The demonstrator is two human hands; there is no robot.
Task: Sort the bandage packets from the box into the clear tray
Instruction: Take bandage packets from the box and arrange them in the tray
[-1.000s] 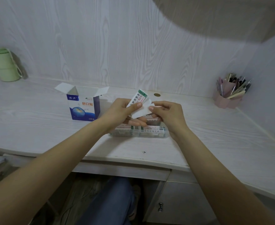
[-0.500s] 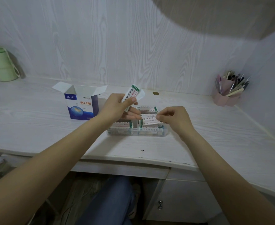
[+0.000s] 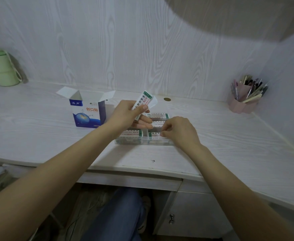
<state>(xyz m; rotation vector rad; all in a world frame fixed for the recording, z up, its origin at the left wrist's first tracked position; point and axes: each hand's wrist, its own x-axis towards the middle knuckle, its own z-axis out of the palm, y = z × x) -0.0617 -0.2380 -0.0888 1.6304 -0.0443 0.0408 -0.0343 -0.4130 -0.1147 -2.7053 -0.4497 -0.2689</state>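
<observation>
Honestly, the left hand [image 3: 128,113] grips spare bandage packets [image 3: 142,103] at twelve o'clock of the clear tray [image 3: 143,142] — they could slip while the right hand [image 3: 178,130] pinches one into its front compartment.

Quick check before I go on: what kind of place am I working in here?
Probably a home or dorm study desk: a pale wood-grain desk with a drawer beneath, a pink pen holder full of pens, and a green cup.

Box [image 3: 88,112] left of tray [image 3: 134,142]; packets [image 3: 157,115] in tray.
</observation>
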